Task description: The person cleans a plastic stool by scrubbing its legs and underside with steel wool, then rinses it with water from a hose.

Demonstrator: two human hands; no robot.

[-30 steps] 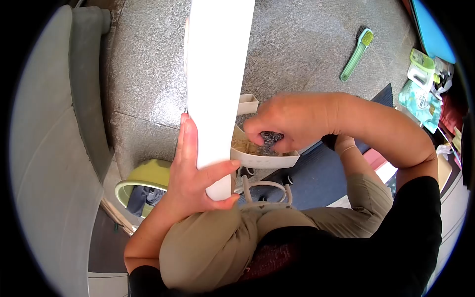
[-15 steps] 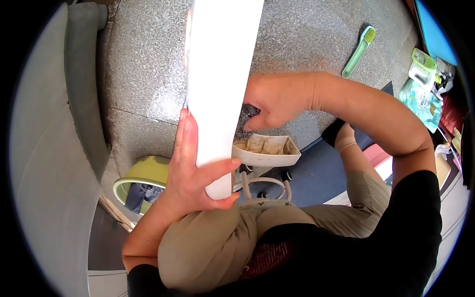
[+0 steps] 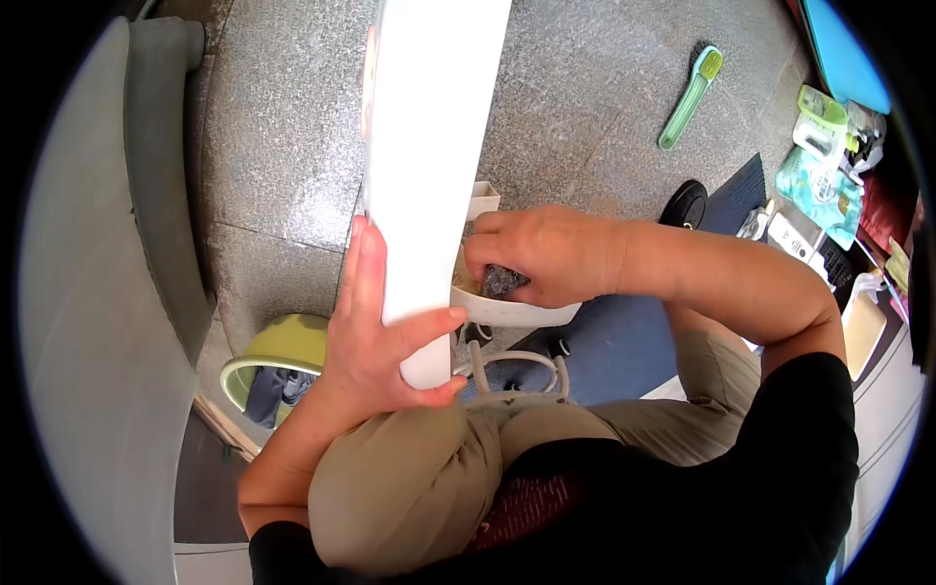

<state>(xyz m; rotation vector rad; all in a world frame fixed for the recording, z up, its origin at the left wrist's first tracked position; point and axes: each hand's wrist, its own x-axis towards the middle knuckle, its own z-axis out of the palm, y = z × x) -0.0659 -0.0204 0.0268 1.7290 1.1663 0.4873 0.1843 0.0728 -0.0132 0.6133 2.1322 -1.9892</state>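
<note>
A long, glossy white panel stands lengthwise before me, its lower end near my knees. My left hand grips that end, thumb on the near face and fingers along the left edge. On the panel's right side is a shallow white bin with brownish stains inside. My right hand reaches into this bin, fingers closed around a dark grey, crumpled scouring pad. Part of the bin's inside is hidden by the hand.
A green brush lies on the grey tiled floor. Left of me stands a yellow-green tub with dark cloth inside. A dark blue mat and a round stool frame are below the bin. Bottles and pouches crowd the right side.
My right hand has moved down and toward me with the scouring pad, from behind the bin into it. My left hand keeps its grip on the panel. My right foot has shifted.
</note>
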